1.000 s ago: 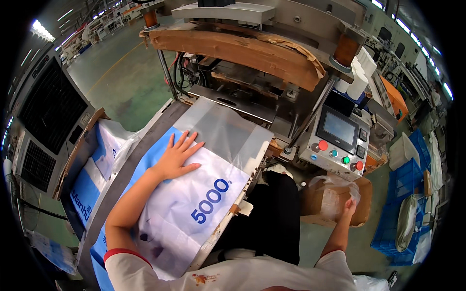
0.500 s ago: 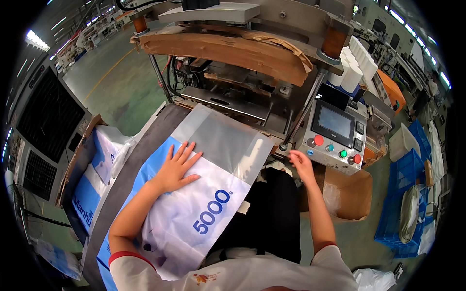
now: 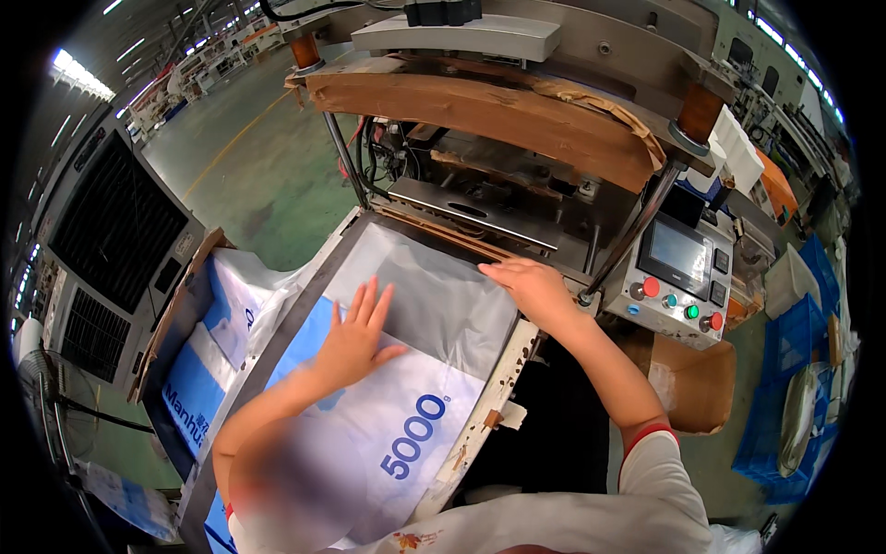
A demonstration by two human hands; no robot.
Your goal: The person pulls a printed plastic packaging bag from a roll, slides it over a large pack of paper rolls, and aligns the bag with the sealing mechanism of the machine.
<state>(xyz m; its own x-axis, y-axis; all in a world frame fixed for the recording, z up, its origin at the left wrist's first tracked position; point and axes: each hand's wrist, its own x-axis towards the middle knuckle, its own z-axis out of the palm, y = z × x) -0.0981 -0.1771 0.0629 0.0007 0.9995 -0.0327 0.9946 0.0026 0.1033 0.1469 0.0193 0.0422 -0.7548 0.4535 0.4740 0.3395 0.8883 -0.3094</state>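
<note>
A large plastic bag (image 3: 443,379), printed blue and white with a clear, greyish far end, lies across the slanted dark worktop in front of me. Over its middle is my left hand (image 3: 355,342), fingers spread and holding nothing. I cannot tell whether that palm touches the plastic. At the bag's far right corner rests my right hand (image 3: 531,288), its fingers stretched out to the left along the edge, close to the machine's front. The near end of the bag is partly hidden by my left arm and a blurred patch.
The press machine (image 3: 489,120) stands ahead, brown wrapping along its raised beam. To the right is a control panel (image 3: 678,268) with buttons, above a cardboard box (image 3: 706,379). A box of similar bags (image 3: 198,369) sits at left, by a fan (image 3: 41,360). Blue crates (image 3: 780,397) stand far right.
My right hand has moved left from beside the control panel onto the bag's far right corner. The bag lies flatter and farther left on the worktop. My view has shifted.
</note>
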